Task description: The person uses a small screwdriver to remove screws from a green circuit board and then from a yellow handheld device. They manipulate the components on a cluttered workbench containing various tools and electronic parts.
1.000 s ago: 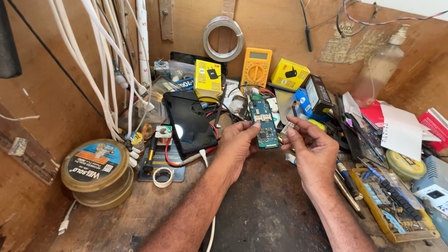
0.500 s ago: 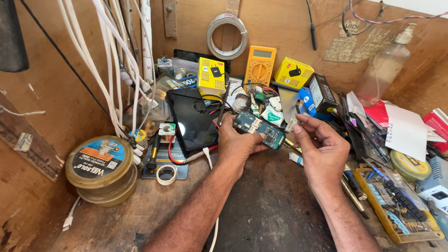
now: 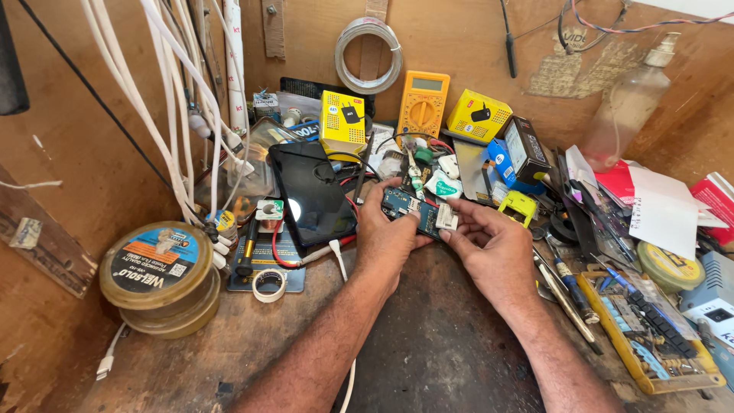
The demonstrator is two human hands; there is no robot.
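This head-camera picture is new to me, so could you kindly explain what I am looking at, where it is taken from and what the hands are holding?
There is no machine here. A person works with two bare hands, and the one camera sits on their head and looks down, so you see the forearms reaching in from below.

The left hand and the right hand hold a small green circuit board between them, above a worn wooden workbench. The right fingers pinch its right end, where a pale part sits.

Around them lies clutter: a dark tablet lying flat, a yellow multimeter leaning on the back wall, two small yellow boxes, stacked round tins at the left, a roll of tape, white cables hanging down, a coil of wire on the wall and a plastic bottle.
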